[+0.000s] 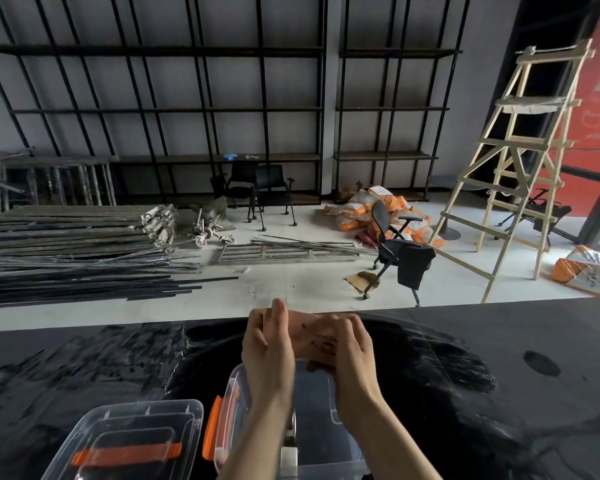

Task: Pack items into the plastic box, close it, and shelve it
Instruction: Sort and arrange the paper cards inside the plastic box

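Note:
A clear plastic box (321, 424) with an orange side latch (211, 427) stands open on the black table, low in the middle. Its clear lid (132, 441) with an orange handle lies to the left. Above the box's far end, my left hand (265, 355) and my right hand (352, 362) both grip a small pale packet (317, 337) with dark print, one hand on each end. A small object lies inside the box between my forearms, too hidden to name.
The black glossy table (482, 375) ends just past my hands. Beyond it lie stacked metal bars (73, 251), several office chairs (397, 251), orange sacks (361, 209), a wooden ladder (520, 161) and black wall shelving (187, 109).

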`<state>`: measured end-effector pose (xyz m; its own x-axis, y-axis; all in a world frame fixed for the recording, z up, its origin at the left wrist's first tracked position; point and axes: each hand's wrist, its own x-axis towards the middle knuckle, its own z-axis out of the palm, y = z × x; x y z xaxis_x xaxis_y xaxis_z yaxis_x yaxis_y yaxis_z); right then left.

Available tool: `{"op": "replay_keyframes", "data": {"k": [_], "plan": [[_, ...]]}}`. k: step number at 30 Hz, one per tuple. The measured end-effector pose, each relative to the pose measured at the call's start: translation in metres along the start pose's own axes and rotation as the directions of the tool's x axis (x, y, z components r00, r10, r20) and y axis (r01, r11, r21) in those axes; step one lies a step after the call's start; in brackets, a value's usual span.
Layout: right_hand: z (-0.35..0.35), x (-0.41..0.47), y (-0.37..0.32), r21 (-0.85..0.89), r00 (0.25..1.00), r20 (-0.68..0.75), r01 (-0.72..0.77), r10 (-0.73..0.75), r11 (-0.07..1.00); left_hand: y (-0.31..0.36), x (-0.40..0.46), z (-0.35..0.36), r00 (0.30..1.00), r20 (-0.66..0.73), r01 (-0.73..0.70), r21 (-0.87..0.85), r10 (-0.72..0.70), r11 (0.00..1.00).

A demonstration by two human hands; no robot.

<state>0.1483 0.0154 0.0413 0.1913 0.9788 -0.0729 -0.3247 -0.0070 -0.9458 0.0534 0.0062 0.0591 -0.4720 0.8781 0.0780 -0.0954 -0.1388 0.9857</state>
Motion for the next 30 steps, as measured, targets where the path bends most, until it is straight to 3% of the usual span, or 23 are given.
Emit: {"op": "replay_keyframes", "data": {"k": [2, 4, 9, 11, 13, 15, 19, 21, 23, 24, 26, 27, 30], "plan": [[0.004, -0.001, 0.000, 0.054, 0.997, -0.073, 0.001, 0.003, 0.999, 0.003, -0.004, 0.003, 0.989, 0.022, -0.151, 0.152, 0.149, 0.977], [0.006, 0.000, 0.001, 0.062, 0.991, -0.131, -0.005, 0.013, 0.998, 0.000, 0.000, 0.000, 0.977, 0.053, -0.215, 0.318, 0.209, 0.923], [0.009, 0.004, 0.013, -0.093, 0.979, -0.202, 0.006, -0.025, 0.996, -0.019, 0.016, -0.002, 0.996, -0.065, -0.043, 0.285, 0.064, 0.957], [0.008, 0.002, 0.018, -0.102, 0.978, -0.208, -0.024, 0.002, 0.994, -0.022, 0.014, -0.002, 0.994, -0.090, -0.037, 0.298, 0.067, 0.954], [0.003, 0.001, 0.020, -0.097, 0.989, -0.140, -0.069, 0.055, 0.993, -0.024, 0.014, -0.006, 0.990, -0.093, -0.070, 0.342, 0.108, 0.937], [-0.005, 0.000, 0.017, -0.205, 0.997, 0.019, -0.074, 0.079, 0.976, -0.028, 0.022, -0.014, 0.978, -0.057, -0.154, 0.449, 0.200, 0.880], [-0.019, 0.003, 0.011, -0.596, 0.946, 0.317, 0.255, -0.069, 0.761, -0.027, 0.036, -0.021, 0.954, 0.147, -0.289, 0.692, 0.262, 0.661], [-0.020, 0.001, 0.017, -0.651, 0.906, 0.414, 0.363, -0.090, 0.667, -0.020, 0.032, -0.016, 0.949, 0.212, -0.313, 0.706, 0.232, 0.635], [-0.025, 0.001, 0.024, -0.672, 0.912, 0.384, 0.383, -0.145, 0.633, -0.017, 0.025, -0.011, 0.957, 0.219, -0.289, 0.686, 0.189, 0.668], [-0.028, -0.001, 0.026, -0.667, 0.932, 0.314, 0.352, -0.181, 0.657, -0.018, 0.023, -0.012, 0.976, 0.179, -0.213, 0.623, 0.128, 0.753], [-0.035, -0.003, 0.028, -0.646, 0.970, 0.095, 0.231, -0.223, 0.727, -0.023, 0.013, -0.010, 0.984, 0.132, 0.073, 0.331, -0.123, 0.941], [-0.037, -0.003, 0.029, -0.632, 0.978, 0.027, 0.179, -0.209, 0.754, -0.028, 0.007, -0.007, 0.958, 0.179, 0.179, 0.245, -0.226, 0.953], [-0.035, -0.009, 0.033, -0.658, 0.995, 0.035, 0.096, -0.098, 0.747, -0.044, -0.011, 0.002, 0.881, 0.356, 0.183, 0.353, -0.312, 0.918]]}}
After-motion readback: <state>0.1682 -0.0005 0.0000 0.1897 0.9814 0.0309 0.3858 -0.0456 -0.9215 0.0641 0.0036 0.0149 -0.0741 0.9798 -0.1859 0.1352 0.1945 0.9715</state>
